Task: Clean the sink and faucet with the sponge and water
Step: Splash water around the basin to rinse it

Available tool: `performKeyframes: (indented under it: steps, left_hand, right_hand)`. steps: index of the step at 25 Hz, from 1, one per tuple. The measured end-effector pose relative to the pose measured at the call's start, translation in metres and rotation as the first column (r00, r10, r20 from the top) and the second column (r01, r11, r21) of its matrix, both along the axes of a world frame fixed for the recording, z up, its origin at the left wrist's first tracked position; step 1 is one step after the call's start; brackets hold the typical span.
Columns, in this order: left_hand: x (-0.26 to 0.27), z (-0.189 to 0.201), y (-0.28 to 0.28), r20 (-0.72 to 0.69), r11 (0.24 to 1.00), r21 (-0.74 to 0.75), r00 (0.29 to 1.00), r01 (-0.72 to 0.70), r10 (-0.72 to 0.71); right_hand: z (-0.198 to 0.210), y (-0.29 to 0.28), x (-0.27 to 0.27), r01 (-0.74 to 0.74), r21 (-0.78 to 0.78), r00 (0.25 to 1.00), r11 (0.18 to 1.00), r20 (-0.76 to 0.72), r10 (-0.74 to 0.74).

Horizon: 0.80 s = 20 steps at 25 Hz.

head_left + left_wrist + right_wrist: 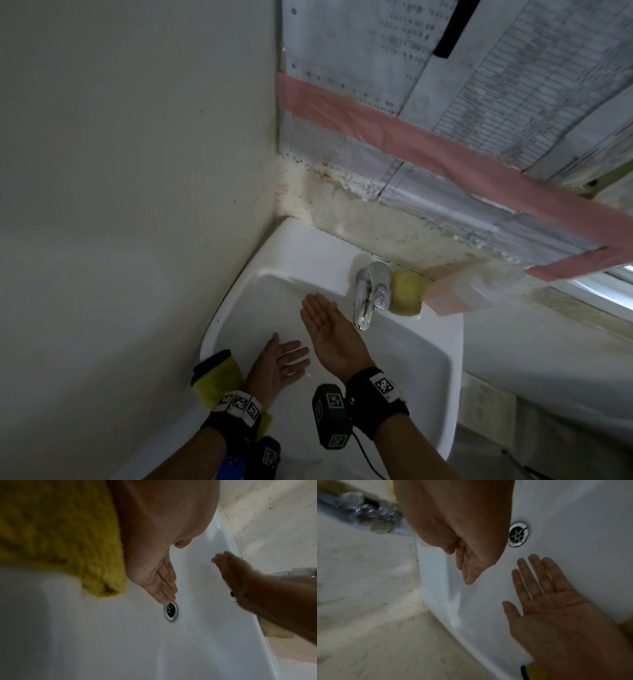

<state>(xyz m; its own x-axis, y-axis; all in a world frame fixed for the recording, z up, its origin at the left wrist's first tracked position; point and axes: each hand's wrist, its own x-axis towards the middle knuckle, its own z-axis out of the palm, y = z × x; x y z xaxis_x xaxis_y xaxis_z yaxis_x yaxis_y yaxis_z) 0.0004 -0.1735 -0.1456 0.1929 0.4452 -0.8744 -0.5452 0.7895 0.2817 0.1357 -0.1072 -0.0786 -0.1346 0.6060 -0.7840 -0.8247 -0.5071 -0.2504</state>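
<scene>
Left hand: flat, palm up, fingers straight, nothing in its grip — held low over the sink, seemingly to catch or shed water.
Right hand: palm up too, empty, just beside the faucet spout.
Sponge: parked on the rim behind the faucet — out of the basin.
Drain: uncovered; I saw no stream.
Yellow cloth: draped on the near-left rim.

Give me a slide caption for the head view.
Both open hands over the white sink, sponge beside faucet.
</scene>
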Motion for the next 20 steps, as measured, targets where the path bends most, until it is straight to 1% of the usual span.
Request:
performKeyframes:
  steps: [3, 6, 8, 10, 11, 13, 14, 16, 17, 18, 20]
  left_hand:
    - [0.000, 0.000, 0.000, 0.002, 1.000, 0.000, 1.000, 0.001, -0.001]
    - [0.000, -0.001, 0.000, 0.002, 1.000, 0.007, 1.000, 0.010, -0.010]
    - [0.000, -0.002, -0.001, 0.003, 1.000, 0.008, 1.000, 0.020, -0.020]
    - [0.000, -0.002, 0.000, 0.004, 1.000, 0.012, 1.000, 0.023, -0.023]
    - [0.001, -0.001, 0.000, 0.005, 1.000, 0.012, 1.000, 0.021, -0.021]
    - [0.001, 0.000, 0.000, 0.001, 1.000, 0.014, 1.000, 0.017, -0.017]
    - [0.000, 0.000, 0.000, 0.000, 1.000, 0.018, 1.000, 0.018, -0.018]
    - [0.000, -0.001, -0.001, 0.001, 1.000, 0.022, 1.000, 0.011, -0.011]
    - [0.000, -0.001, -0.001, 0.002, 1.000, 0.022, 1.000, 0.008, -0.008]
    - [0.000, -0.001, -0.001, 0.003, 1.000, 0.024, 1.000, 0.006, -0.006]
    - [-0.001, -0.001, -0.001, 0.003, 1.000, 0.025, 1.000, 0.004, -0.005]
  right_hand:
    - [-0.011, -0.011, 0.024, 0.100, -0.054, 0.994, 0.994, -0.047, -0.102]
    - [-0.005, -0.004, 0.047, 0.219, -0.101, 0.965, 0.971, -0.128, -0.231]
    - [-0.003, 0.002, 0.054, 0.212, -0.096, 0.958, 0.972, -0.176, -0.227]
    - [0.002, 0.005, 0.055, 0.201, -0.090, 0.942, 0.975, -0.257, -0.218]
    - [0.003, 0.005, 0.055, 0.199, -0.108, 0.939, 0.974, -0.263, -0.221]
    - [-0.001, 0.006, 0.057, 0.212, -0.165, 0.939, 0.963, -0.238, -0.248]
    - [-0.002, 0.006, 0.057, 0.235, -0.154, 0.937, 0.960, -0.226, -0.266]
    - [0.002, 0.003, 0.056, 0.291, -0.059, 0.939, 0.955, -0.173, -0.296]
    - [0.005, 0.002, 0.056, 0.299, -0.035, 0.942, 0.954, -0.147, -0.301]
    - [0.007, -0.001, 0.056, 0.309, -0.036, 0.942, 0.950, -0.127, -0.311]
    - [0.009, -0.005, 0.062, 0.314, -0.085, 0.937, 0.946, -0.131, -0.323]
